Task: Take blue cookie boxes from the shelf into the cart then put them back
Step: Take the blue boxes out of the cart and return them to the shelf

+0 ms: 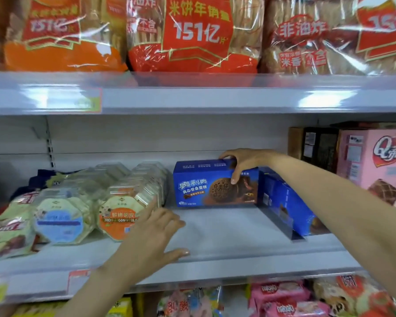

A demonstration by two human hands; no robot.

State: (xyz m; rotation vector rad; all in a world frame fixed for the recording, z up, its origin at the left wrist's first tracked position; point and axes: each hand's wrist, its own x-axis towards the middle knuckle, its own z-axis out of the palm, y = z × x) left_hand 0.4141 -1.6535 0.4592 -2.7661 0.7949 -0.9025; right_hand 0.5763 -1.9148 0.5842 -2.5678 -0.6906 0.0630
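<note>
A blue cookie box (206, 186) stands upright on the middle shelf (226, 234), its front facing me. My right hand (242, 162) grips its top right corner, thumb on the front face. A second blue cookie box (284, 202) stands behind and to the right, turned sideways, partly hidden by my right forearm. My left hand (154, 234) hovers over the bare shelf in front of the first box, fingers spread, holding nothing. No cart is in view.
Clear plastic packs of biscuits (121, 202) fill the shelf's left side. A pink box (373, 165) and dark boxes (316, 145) stand at the right. Big red and orange snack bags (192, 35) sit on the shelf above. Pink packets (281, 298) lie below.
</note>
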